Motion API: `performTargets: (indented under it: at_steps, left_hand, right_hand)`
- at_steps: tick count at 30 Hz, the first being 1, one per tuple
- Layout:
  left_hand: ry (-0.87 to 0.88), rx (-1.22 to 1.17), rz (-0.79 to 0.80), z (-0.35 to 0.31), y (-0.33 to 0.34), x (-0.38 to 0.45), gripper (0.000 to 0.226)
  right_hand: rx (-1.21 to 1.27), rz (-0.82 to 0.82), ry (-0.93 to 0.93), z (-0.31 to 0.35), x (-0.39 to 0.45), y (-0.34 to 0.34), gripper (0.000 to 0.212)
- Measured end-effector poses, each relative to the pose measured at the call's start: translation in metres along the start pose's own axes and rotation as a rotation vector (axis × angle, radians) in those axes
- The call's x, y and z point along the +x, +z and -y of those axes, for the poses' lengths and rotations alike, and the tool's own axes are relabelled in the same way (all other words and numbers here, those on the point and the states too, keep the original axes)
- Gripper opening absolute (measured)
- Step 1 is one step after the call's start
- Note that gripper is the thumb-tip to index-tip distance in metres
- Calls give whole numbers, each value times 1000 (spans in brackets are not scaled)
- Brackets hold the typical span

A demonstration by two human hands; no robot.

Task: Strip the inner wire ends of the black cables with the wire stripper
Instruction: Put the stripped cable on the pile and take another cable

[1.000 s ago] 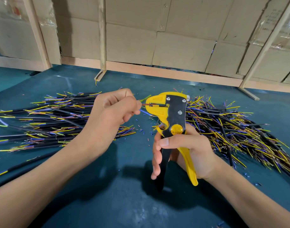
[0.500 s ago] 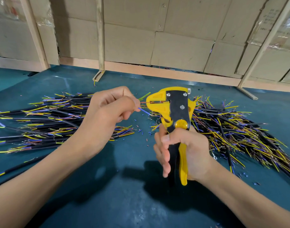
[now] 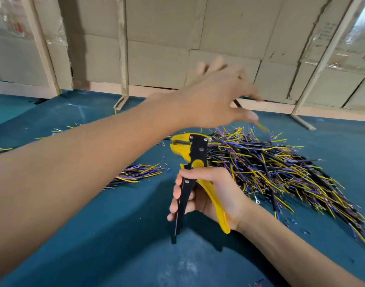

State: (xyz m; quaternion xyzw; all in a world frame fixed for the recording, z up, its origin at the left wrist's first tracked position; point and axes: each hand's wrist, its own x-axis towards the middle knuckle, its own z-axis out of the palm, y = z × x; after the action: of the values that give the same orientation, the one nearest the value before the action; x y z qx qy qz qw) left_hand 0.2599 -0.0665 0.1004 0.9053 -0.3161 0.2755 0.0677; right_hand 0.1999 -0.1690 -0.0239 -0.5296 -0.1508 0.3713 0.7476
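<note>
**Wire stripper up, left hand over the cable pile**

Cardboard walls [image 3: 156, 54] with thin wooden strips stand behind a dark teal table [image 3: 115, 245]. I see my right hand [image 3: 208, 195] low in the middle. Its fingers are curled round the handles of the wire stripper [image 3: 193, 162], which is yellow and black. The tool stands up with its head on top, and the two handles are spread apart. No wire shows in the tool's head.

My left hand [image 3: 214, 100] reaches across, above the tool, with its back to me. It is blurry. The fingers look spread out, but a dark bit and a yellow wire tip [image 3: 261, 126] show just under the thumb and fingers. I cannot tell if the hand is holding them.

A big pile of black cables [image 3: 280, 168] lies on the table to the right of the tool, with yellow and purple wire ends sticking out. A smaller bunch of cables [image 3: 140, 172] lies to the left, partly hidden by my left arm. Tiny bits of wire cover [image 3: 167, 168] lie on the table near the tool.
</note>
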Motion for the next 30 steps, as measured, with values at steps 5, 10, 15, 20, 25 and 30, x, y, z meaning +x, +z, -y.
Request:
performTargets:
  at_steps: [5,10,15,20,25,30]
  left_hand:
    - [-232,38,19,54,7,-52,21]
    - [-405,12,518,72,35,-149,18]
    - [-304,1,421,74,38,-166,10]
    - [-156,-83,-77,53,29,-167,24]
    - [-105,-242,-374,28,11,-159,19]
    - [-156,-490,-193,14,16,-160,28]
  right_hand:
    - [68,-74,-84,-3,0,5,16]
    - [190,-167,-271,4,0,2,13]
    - [148,-255,-359,7,-1,-5,18]
    - [112,-299,-410,6,0,-5,13]
    - [-108,-303,-558,1,0,-4,1]
    - [-187,-224,-628,3,-3,-3,21]
